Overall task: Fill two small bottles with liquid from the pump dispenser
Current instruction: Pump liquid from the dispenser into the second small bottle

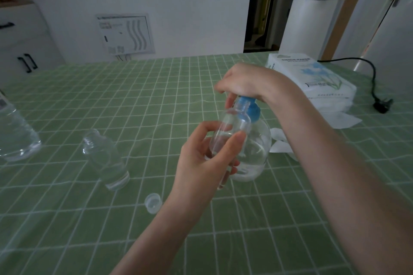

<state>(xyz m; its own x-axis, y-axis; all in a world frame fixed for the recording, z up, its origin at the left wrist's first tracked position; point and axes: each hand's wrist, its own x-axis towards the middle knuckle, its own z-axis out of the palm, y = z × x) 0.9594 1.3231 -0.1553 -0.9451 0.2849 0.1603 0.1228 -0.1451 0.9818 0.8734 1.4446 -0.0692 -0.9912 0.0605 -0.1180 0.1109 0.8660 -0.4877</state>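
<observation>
My left hand grips a small clear bottle, tilted with its open mouth up against the blue nozzle of the pump dispenser. A little clear liquid shows in the small bottle. My right hand lies on top of the blue pump head, fingers curled over it, palm pressing down. The dispenser is a clear round bottle with liquid in its lower part, standing on the green checked cloth. A second small clear bottle stands uncapped to the left. A small clear cap lies near my left wrist.
A large clear water bottle stands at the left edge. A tissue pack lies at the back right, with loose white tissues beside the dispenser. A black cable and plug lie at the far right.
</observation>
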